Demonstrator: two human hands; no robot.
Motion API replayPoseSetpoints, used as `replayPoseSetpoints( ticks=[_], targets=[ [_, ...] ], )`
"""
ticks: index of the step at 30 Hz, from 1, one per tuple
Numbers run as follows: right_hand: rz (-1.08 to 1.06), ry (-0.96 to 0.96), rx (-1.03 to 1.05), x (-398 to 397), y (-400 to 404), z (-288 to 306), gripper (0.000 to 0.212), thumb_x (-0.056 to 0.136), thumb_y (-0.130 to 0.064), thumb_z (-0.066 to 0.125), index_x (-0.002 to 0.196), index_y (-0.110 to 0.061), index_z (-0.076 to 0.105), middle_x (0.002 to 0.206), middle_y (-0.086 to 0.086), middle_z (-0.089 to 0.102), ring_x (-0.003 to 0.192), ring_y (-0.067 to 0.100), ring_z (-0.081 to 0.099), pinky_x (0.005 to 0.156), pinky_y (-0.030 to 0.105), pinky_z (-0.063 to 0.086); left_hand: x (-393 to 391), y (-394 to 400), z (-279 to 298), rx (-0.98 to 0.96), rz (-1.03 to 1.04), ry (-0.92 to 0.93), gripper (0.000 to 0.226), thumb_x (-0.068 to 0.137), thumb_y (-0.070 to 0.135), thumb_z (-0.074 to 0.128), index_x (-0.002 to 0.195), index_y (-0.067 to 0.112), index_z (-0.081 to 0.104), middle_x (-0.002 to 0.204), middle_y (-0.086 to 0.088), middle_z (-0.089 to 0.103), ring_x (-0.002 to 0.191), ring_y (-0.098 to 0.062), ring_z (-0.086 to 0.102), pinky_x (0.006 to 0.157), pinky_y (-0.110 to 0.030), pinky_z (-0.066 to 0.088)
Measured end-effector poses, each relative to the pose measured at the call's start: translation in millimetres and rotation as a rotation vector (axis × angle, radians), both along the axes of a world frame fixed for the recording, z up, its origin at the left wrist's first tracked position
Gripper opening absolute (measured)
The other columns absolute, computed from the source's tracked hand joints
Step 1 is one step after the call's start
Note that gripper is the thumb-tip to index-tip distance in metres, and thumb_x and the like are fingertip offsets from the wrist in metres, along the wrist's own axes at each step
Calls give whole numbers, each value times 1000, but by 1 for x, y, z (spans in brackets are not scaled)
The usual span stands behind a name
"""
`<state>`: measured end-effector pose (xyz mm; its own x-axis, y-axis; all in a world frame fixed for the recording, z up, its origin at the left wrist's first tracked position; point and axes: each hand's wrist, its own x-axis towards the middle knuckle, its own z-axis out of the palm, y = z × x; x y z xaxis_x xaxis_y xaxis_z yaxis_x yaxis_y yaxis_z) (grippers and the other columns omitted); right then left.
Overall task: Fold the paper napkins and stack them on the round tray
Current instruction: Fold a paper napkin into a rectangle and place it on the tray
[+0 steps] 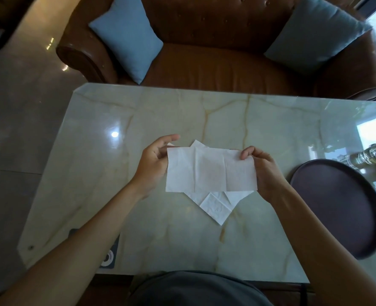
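Head view, over a pale marble table [138, 111]. Both hands up off the surface, a single white paper napkin [209, 171] stretched flat between them. Left hand [153, 164] pinches the napkin's left edge near the upper corner, thumb and fingers closed on the paper. Right hand [262, 171] pinches the upper right corner the same way. The sheet shows vertical crease lines but is opened out, wide side across; no new fold made in it yet, as far as I can judge.

Directly beneath, on the table, lies a loose pile of more napkins [215, 206], corners poking out above and below the held sheet. How many, cannot tell.

Round dark tray [337, 213] sits at the right of the table, well apart from the hands. Nothing white visible on it; its near-right part runs toward the frame edge, so not fully checked.

Progress, as a judgement: very early. No folded napkin stacked on the tray. First sheet in hand, fold pending; the pile under it all remains to do

Beyond the table: brown leather sofa [215, 62], two blue cushions [127, 38]
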<state>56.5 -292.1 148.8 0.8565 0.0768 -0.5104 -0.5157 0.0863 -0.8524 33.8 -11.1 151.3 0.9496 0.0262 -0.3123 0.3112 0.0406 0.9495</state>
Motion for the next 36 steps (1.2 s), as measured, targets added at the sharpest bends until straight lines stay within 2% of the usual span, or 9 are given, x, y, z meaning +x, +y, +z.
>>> replayPoseSetpoints(
  ticks=[5, 9, 12, 17, 20, 22, 25, 27, 36],
  targets=[
    [13, -121, 57, 4, -3, 3, 53, 89, 17, 41, 69, -22, 72, 78, -3, 69, 69, 9, 63, 59, 17, 47, 4, 2, -4, -285, 18, 234, 29, 99, 14, 55, 124, 20, 69, 103, -14, 59, 92, -28, 49, 76, -30, 47],
    [10, -132, 17, 7, -3, 4, 55, 85, 18, 37, 81, -22, 75, 80, -3, 73, 64, 8, 64, 53, 16, 47, 12, 11, 0, -515, -40, 367, 46, 91, 34, 54, 130, 13, 66, 102, -8, 67, 83, -23, 63, 75, -34, 51],
    [26, -123, -7, 8, -3, 6, 48, 86, 14, 42, 100, -19, 73, 86, -1, 77, 68, 10, 67, 57, 19, 50, 15, 5, 4, -145, -148, 242, 39, 86, 24, 76, 124, 18, 69, 101, -2, 71, 91, -20, 71, 85, -36, 57],
    [39, -219, -336, 21, -4, 19, 36, 84, -18, 49, 112, -17, 71, 107, 6, 78, 101, 17, 68, 94, 35, 50, 16, -1, 19, 250, -295, -14, 27, 89, 12, 77, 115, 20, 75, 114, 6, 72, 104, -12, 70, 96, -35, 56],
    [440, -355, -503, 20, 20, 33, 44, 90, -34, 69, 132, -30, 60, 136, -10, 64, 128, 4, 55, 113, 32, 39, 18, -3, 34, 453, -426, -174, 23, 91, 16, 74, 112, 23, 76, 104, 25, 72, 81, 16, 63, 78, -6, 45],
    [712, -472, -644, 17, 44, 34, 52, 89, -37, 76, 138, -33, 57, 143, -11, 59, 138, 7, 47, 120, 38, 27, 18, -4, 41, 576, -491, -239, 21, 93, 20, 72, 112, 27, 76, 100, 31, 71, 85, 19, 61, 75, -3, 40],
    [745, -611, -678, 20, 67, 36, 24, 93, -28, 74, 114, -18, 73, 113, -6, 74, 108, 11, 65, 104, 33, 39, 20, -2, 52, 670, -560, -281, 22, 95, 25, 70, 115, 31, 74, 115, 19, 73, 103, 7, 64, 88, -10, 46],
    [701, -605, -647, 24, 70, 40, 12, 94, -24, 73, 100, -15, 77, 94, -6, 75, 89, 7, 65, 82, 18, 42, 22, 4, 55, 716, -550, -307, 22, 92, 24, 71, 113, 32, 74, 103, 15, 74, 87, 5, 64, 73, -9, 46],
    [697, -510, -655, 33, 65, 42, 18, 93, -35, 73, 90, -19, 78, 82, -5, 73, 80, 9, 64, 68, 21, 45, 35, 20, 55, 750, -471, -351, 9, 93, 32, 71, 91, 25, 77, 83, 14, 73, 74, 1, 63, 62, -13, 43]
  ],
)
